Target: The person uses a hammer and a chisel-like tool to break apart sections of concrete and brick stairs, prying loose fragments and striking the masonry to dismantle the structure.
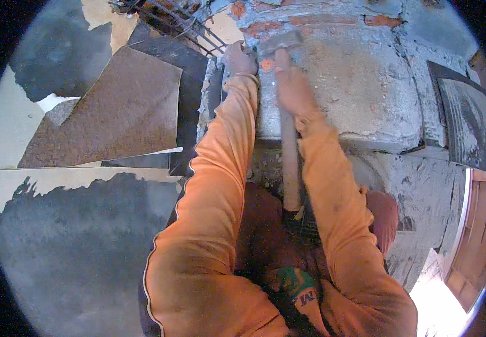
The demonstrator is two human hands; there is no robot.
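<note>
Hammer point(289, 151) is upper ctr, above the rough slab point(361, 95); head at top, slightly blurred, long handle running down past the slab's front edge twd the lap. Can't tell if the head touches anything. Slab is grey, dusty, chipped, w/ small crumbs on it. Behind it, a broken wall point(321, 35) w/ faded blue coating & orange brick patches. Bare metal rods point(189, 31) stick out at upper L, nr the slab's L side.

Further L: a torn brown sheet point(125, 106) w/ a dark piece point(191, 106) beside it; below, a big grey patch point(85, 253) w/ ragged edges against a pale surface point(7, 129). Far R: a dark streaked panel point(467, 121) leaning, then a brown wood frame point(476, 230) & a bright opening point(434, 292) at lower R.

R hand point(295, 94) is wrapped round the handle just below the hammer head, elbow bent. L hand point(240, 59) is fwd at the slab's L end, nr the rods, arm almost straight, fingers curled; can't tell if they're closed on anything. Both arms in dusty orange sleeves point(212, 191).
</note>
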